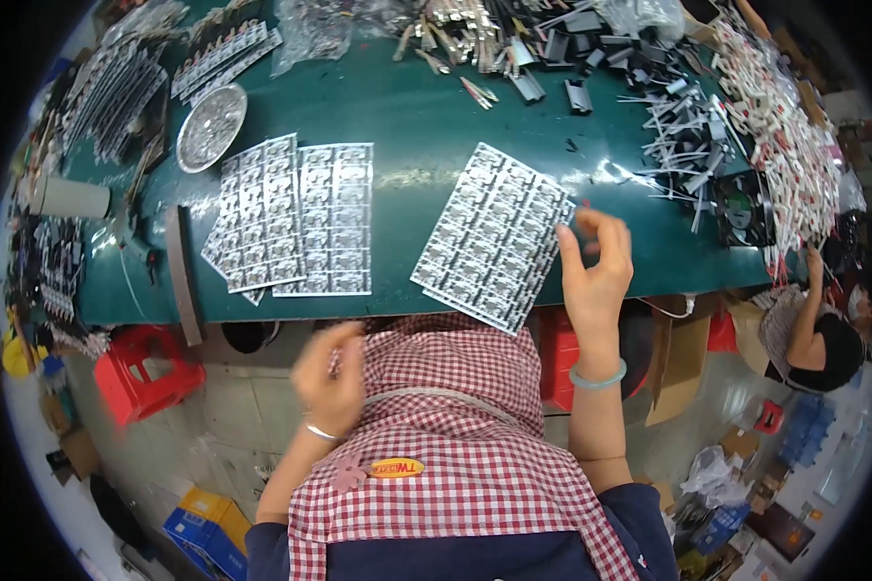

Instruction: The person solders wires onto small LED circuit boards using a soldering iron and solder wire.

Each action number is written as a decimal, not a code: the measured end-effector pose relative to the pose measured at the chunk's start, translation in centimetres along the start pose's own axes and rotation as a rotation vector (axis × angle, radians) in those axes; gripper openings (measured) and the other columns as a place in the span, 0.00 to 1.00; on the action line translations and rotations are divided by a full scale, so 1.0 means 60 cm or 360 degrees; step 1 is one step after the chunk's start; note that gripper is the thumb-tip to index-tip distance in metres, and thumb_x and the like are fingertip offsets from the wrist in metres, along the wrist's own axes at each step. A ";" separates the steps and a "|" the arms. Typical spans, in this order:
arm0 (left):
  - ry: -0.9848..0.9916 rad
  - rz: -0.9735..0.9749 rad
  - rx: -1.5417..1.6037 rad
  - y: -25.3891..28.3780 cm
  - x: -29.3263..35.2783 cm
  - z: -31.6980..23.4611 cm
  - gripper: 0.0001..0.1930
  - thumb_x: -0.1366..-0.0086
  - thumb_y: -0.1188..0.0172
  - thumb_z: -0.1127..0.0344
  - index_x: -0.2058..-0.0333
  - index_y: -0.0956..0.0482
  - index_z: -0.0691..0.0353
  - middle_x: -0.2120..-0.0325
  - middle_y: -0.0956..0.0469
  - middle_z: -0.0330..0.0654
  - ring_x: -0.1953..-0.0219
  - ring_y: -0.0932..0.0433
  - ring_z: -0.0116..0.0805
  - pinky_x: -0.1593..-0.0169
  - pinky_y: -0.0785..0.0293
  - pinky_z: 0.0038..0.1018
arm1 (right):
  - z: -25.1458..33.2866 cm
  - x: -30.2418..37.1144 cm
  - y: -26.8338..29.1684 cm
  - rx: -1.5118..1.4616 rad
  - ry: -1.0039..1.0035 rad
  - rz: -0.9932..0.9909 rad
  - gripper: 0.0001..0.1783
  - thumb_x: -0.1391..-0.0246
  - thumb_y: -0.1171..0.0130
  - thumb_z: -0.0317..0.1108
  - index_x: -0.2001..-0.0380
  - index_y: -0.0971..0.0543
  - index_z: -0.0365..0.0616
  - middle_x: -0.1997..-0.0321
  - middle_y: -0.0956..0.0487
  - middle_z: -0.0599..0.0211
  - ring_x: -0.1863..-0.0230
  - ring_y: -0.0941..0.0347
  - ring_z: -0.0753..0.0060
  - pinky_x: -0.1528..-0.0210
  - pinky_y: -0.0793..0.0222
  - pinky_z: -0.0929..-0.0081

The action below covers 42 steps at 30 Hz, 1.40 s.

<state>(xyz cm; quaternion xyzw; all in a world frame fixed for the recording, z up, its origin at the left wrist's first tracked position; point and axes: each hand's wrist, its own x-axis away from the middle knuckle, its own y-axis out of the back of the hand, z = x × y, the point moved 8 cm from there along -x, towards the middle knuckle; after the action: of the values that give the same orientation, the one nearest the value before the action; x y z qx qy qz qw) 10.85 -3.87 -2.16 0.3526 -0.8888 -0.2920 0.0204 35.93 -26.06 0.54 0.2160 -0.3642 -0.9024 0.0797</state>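
Although our right hand (pixel 598 266) stands at the right edge of the patterned panel stack (pixel 494 237), we cannot tell whether its thumb touches; thumb and fingers are parted, and we see nothing between them. Our left hand (pixel 331 368), blurred, is toward eight o'clock from the centre of view, below the front edge and well apart from the right; it shows no object, but we cannot tell how far its fingers close.

The stack lies slanted between one and two o'clock, its lowest corner jutting past the front edge of the green surface (pixel 397 107) over our checked apron (pixel 494 484). We judge that a brush of the apron against that overhang could shove the panels askew, and a one-sided push could slide the upper panel off the lower.

Toward eleven and twelve o'clock, we have bare room between the stack and the overlapping panel sheets (pixel 266 218) at ten. Room at three o'clock is shorter: black clips with white strips (pixel 683 145) crowd two o'clock, and sweeping wide could snag them.
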 end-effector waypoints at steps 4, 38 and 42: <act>0.0895 0.1006 0.0939 -0.170 0.036 0.010 0.17 0.30 0.47 0.64 0.48 0.27 0.70 0.69 0.20 0.45 0.71 0.20 0.27 0.68 0.22 0.21 | 0.027 -0.005 -0.034 0.0254 0.0455 -0.0013 0.18 0.46 0.37 0.33 0.53 0.24 0.39 0.53 0.27 0.56 0.54 0.33 0.55 0.52 0.35 0.63; 0.0585 -0.0052 0.0454 -0.070 -0.087 0.003 0.09 0.39 0.38 0.76 0.60 0.25 0.72 0.77 0.21 0.37 0.80 0.30 0.16 0.77 0.37 0.14 | 0.004 0.035 -0.047 -0.0597 0.0055 0.0057 0.10 0.56 0.36 0.16 0.68 0.17 0.36 0.54 0.17 0.58 0.56 0.23 0.63 0.54 0.26 0.71; 0.0502 0.0022 0.0258 -0.077 -0.062 0.002 0.09 0.38 0.38 0.75 0.61 0.26 0.71 0.77 0.20 0.41 0.79 0.26 0.18 0.76 0.32 0.18 | 0.008 0.041 -0.049 -0.0508 0.0114 0.0114 0.09 0.56 0.36 0.16 0.68 0.17 0.35 0.54 0.17 0.58 0.56 0.23 0.62 0.54 0.26 0.71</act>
<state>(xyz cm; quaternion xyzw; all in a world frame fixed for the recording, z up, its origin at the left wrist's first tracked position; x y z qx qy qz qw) 16.43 -4.13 -4.11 0.3885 -0.8976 -0.1602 0.1331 33.56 -24.41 -2.01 0.2197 -0.2206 -0.9371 0.1579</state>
